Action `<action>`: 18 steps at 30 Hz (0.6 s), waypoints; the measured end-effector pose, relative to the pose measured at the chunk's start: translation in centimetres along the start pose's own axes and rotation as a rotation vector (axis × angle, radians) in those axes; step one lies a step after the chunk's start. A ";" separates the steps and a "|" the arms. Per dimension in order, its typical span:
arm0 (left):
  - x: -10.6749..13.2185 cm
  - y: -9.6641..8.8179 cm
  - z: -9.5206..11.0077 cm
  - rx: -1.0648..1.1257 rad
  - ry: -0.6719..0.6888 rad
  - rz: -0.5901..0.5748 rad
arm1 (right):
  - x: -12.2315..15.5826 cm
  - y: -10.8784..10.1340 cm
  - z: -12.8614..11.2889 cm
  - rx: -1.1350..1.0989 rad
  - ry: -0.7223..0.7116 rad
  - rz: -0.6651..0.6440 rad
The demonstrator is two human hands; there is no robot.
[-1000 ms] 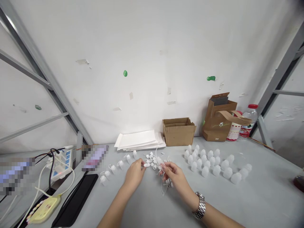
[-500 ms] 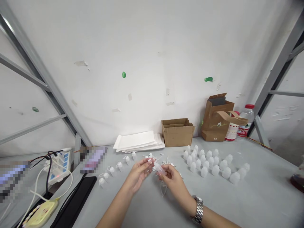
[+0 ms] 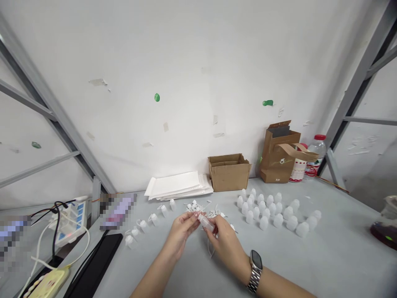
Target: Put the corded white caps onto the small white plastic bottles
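Just above the table, my right hand (image 3: 226,236) grips the body of a small translucent plastic bottle (image 3: 206,223), which lies tilted between both hands. At its neck end, my left hand (image 3: 182,234) pinches a small white cap, mostly hidden by the fingers. Behind the hands lies a pile of white caps and thin tubes (image 3: 194,206). One loose white tube (image 3: 211,247) curves out below my right hand. To the left, several capped bottles (image 3: 153,219) stand in a slanting row. Several translucent bottles without visible tubes (image 3: 263,222) stand upright in a group on the right.
White padded envelopes (image 3: 176,186), a cardboard box (image 3: 229,176) and a brown paper bag (image 3: 277,161) stand along the wall. A power strip (image 3: 71,225), cables and a black bar (image 3: 94,265) lie left. A jar of dark liquid (image 3: 384,227) is far right.
My left fingers have closed around the neck end of the bottle, covering the white piece seen there before. My right wrist has turned, showing the watch face. The view has shifted slightly right.
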State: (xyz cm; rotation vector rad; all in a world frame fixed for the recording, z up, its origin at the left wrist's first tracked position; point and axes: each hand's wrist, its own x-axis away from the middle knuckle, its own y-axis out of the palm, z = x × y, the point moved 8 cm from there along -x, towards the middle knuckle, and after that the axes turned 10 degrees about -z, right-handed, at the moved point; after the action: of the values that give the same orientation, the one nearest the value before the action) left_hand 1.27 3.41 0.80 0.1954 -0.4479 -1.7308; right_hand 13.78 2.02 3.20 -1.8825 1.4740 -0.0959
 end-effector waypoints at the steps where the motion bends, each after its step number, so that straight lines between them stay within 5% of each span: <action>1: 0.0 -0.1 0.0 -0.012 0.003 0.010 | 0.1 0.0 -0.5 0.074 -0.060 0.021; 6: -0.3 -0.3 -0.1 -0.046 0.037 0.033 | 0.8 0.0 -2.4 0.434 -0.298 0.148; 11: -0.3 -0.4 -0.5 -0.038 0.067 0.074 | 1.1 0.8 -3.0 0.609 -0.355 0.150; 15: -0.5 -1.1 -0.8 -0.062 0.085 0.099 | 0.8 0.3 -2.9 0.460 -0.303 0.127; 18: -0.8 -1.2 -0.9 -0.089 0.075 0.059 | -0.4 -0.1 -0.8 0.100 -0.065 -0.002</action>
State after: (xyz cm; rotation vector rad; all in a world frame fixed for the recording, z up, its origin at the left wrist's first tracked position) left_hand 0.73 4.23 -0.55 0.1816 -0.3181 -1.6761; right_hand 13.36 2.01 3.96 -1.7906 1.3980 -0.1065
